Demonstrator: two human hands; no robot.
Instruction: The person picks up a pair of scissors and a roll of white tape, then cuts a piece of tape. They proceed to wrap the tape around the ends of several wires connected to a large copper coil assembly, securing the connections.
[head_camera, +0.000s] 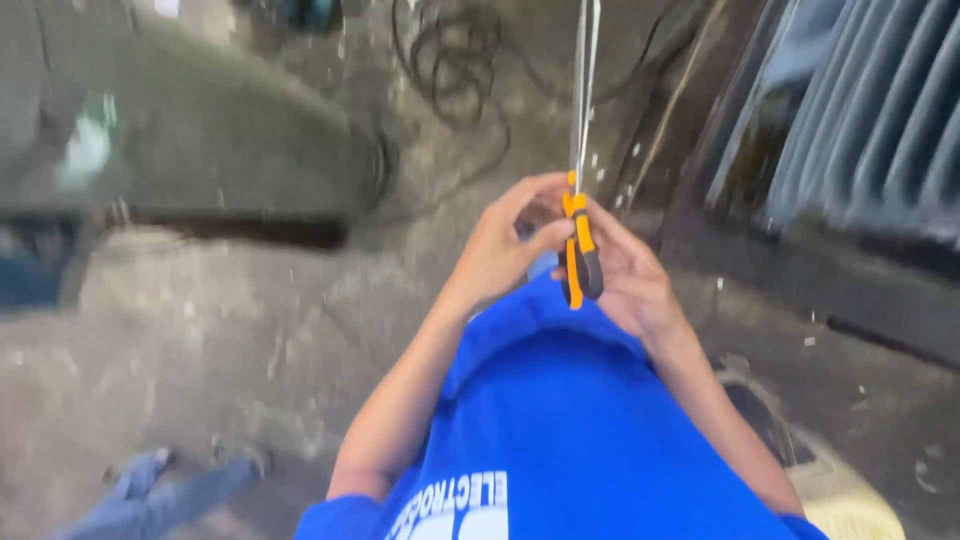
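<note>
At the frame centre, the left hand (505, 245) and right hand (630, 275) both close their fingers around an orange-black screwdriver (580, 255), shaft pointing up.

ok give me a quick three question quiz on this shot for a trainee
1. True or false: both hands grip the orange-and-black screwdriver.
2. Which way does its metal shaft point? A) up, away from the body B) down at the floor
3. Fill in: the person wears a ____ shirt.

Key: 1 true: left hand and right hand both close on the handle. 2 A. 3 blue.
</note>
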